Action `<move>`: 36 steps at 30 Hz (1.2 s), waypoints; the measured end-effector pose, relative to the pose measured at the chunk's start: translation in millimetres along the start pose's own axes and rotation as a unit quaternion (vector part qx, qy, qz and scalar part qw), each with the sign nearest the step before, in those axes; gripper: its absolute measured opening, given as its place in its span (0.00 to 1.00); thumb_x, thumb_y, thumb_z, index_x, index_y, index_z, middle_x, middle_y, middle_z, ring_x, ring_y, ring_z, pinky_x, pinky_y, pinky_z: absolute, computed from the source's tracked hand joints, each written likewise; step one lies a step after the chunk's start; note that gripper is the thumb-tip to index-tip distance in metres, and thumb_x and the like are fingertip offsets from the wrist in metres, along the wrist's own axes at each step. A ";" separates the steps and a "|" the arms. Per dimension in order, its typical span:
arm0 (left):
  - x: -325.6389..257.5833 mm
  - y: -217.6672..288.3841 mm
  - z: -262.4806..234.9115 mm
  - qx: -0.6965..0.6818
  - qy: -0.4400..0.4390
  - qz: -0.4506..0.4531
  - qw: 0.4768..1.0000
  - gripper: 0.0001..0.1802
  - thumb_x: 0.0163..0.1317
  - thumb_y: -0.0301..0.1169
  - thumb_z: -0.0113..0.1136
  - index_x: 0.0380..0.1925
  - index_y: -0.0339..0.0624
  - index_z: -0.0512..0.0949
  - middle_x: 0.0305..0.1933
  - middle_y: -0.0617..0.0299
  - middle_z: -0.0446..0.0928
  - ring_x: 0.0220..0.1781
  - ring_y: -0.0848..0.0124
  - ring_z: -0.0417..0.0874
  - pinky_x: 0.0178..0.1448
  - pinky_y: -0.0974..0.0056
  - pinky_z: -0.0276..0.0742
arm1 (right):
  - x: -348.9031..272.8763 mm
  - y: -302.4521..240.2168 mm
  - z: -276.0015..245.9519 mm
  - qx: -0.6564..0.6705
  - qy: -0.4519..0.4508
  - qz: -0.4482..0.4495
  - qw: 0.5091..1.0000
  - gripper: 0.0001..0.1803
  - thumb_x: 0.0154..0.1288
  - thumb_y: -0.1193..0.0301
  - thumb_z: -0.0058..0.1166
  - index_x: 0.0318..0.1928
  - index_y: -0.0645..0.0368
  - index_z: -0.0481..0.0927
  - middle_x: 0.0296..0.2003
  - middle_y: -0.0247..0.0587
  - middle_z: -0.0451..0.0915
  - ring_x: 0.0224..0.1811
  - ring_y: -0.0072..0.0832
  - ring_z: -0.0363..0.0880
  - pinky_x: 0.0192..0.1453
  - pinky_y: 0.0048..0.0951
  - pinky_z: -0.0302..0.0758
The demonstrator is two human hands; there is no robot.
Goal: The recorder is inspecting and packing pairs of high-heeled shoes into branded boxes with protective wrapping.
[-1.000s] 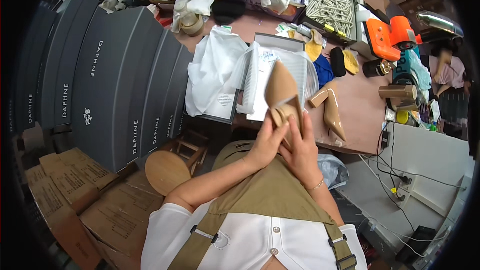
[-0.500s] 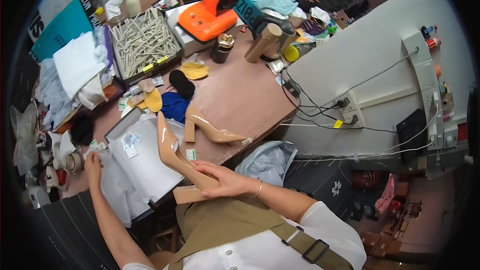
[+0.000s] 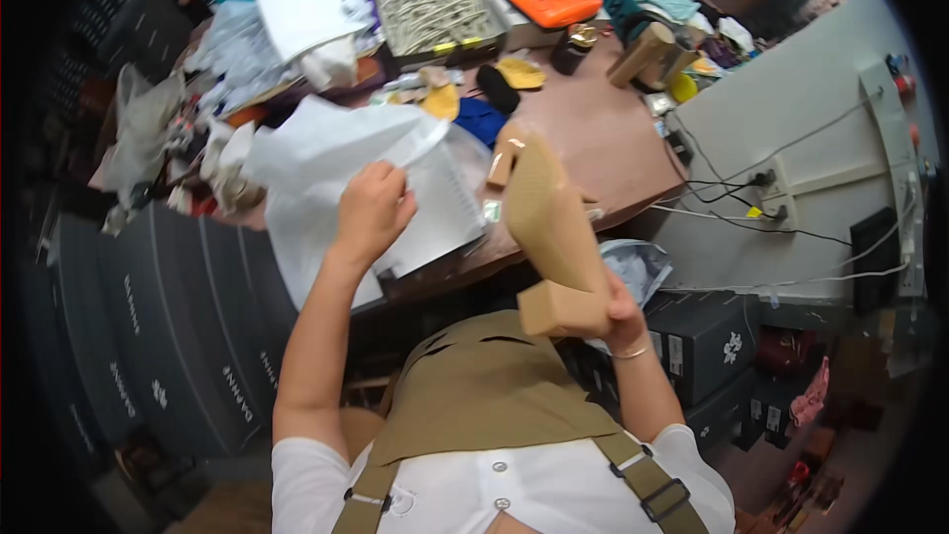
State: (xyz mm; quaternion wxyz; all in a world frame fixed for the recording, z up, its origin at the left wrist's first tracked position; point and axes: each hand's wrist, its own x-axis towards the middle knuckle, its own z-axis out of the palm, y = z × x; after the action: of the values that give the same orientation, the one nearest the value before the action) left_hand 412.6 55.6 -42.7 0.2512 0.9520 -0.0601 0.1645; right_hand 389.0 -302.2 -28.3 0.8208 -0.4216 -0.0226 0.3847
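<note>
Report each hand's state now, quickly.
Left hand: closed, holding thin white wrapping paper.
Right hand: closed, holding a tan block-heeled shoe, sole facing the camera.

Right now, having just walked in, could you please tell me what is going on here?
A person at a cluttered table has a beige block-heeled shoe in the right hand, its sole turned toward the camera. The left hand is curled over spread white paper; whether it grips the paper is unclear. Another beige shoe lies on the table, partly hidden behind the held one. Dark boxes stand at the person's left.
</note>
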 end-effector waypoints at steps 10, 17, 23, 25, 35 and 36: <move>-71.7 43.6 -25.4 -0.006 0.047 0.090 0.995 0.22 0.49 0.17 0.53 0.47 0.39 0.76 0.43 0.58 0.75 0.42 0.60 0.77 0.43 0.60 0.77 | 29.7 20.2 57.4 -0.011 -0.123 0.155 0.980 0.39 0.57 0.60 0.56 0.66 0.66 0.59 0.57 0.45 0.71 0.56 0.30 0.73 0.57 0.32 0.75; -92.0 28.9 -20.5 0.034 0.069 0.014 0.997 0.21 0.45 0.16 0.56 0.43 0.40 0.80 0.42 0.62 0.77 0.38 0.62 0.76 0.41 0.62 0.77 | 52.3 52.7 7.3 0.092 -0.072 0.149 0.982 0.35 0.62 0.59 0.49 0.66 0.63 0.58 0.55 0.53 0.71 0.50 0.44 0.78 0.39 0.38 0.85; -76.8 69.8 -6.4 -0.073 0.036 0.025 0.996 0.24 0.48 0.16 0.56 0.49 0.40 0.76 0.49 0.56 0.77 0.45 0.58 0.80 0.47 0.61 0.78 | 28.0 66.0 -26.7 0.246 -0.145 0.147 0.947 0.42 0.58 0.55 0.50 0.67 0.66 0.55 0.53 0.59 0.71 0.48 0.51 0.78 0.31 0.36 0.85; -74.6 82.4 -11.0 -0.104 0.033 0.029 0.994 0.25 0.49 0.16 0.55 0.50 0.40 0.76 0.50 0.55 0.77 0.47 0.57 0.81 0.49 0.61 0.79 | 25.8 63.6 -28.0 0.265 -0.159 0.129 0.942 0.42 0.57 0.55 0.50 0.67 0.67 0.55 0.54 0.61 0.70 0.47 0.53 0.78 0.29 0.35 0.85; -87.0 157.0 -38.5 -0.178 0.030 0.251 0.951 0.21 0.47 0.19 0.58 0.46 0.35 0.78 0.56 0.54 0.77 0.29 0.69 0.81 0.32 0.68 0.78 | 5.4 39.2 75.5 0.210 0.067 0.003 0.975 0.25 0.65 0.69 0.52 0.61 0.63 0.67 0.53 0.43 0.75 0.57 0.33 0.74 0.65 0.34 0.69; -83.7 164.1 -33.0 -0.183 0.028 0.275 0.944 0.20 0.48 0.20 0.58 0.45 0.35 0.79 0.56 0.54 0.77 0.27 0.71 0.80 0.30 0.69 0.77 | 0.6 47.0 75.6 0.234 -0.006 -0.049 0.971 0.23 0.67 0.69 0.48 0.60 0.64 0.67 0.55 0.44 0.74 0.58 0.35 0.73 0.63 0.35 0.69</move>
State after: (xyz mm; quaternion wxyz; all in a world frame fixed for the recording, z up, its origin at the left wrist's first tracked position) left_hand 292.4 -67.5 30.8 0.3673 0.8312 -0.3414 0.2403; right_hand 333.3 -234.5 -13.2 0.9146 -0.2137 0.0426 0.3406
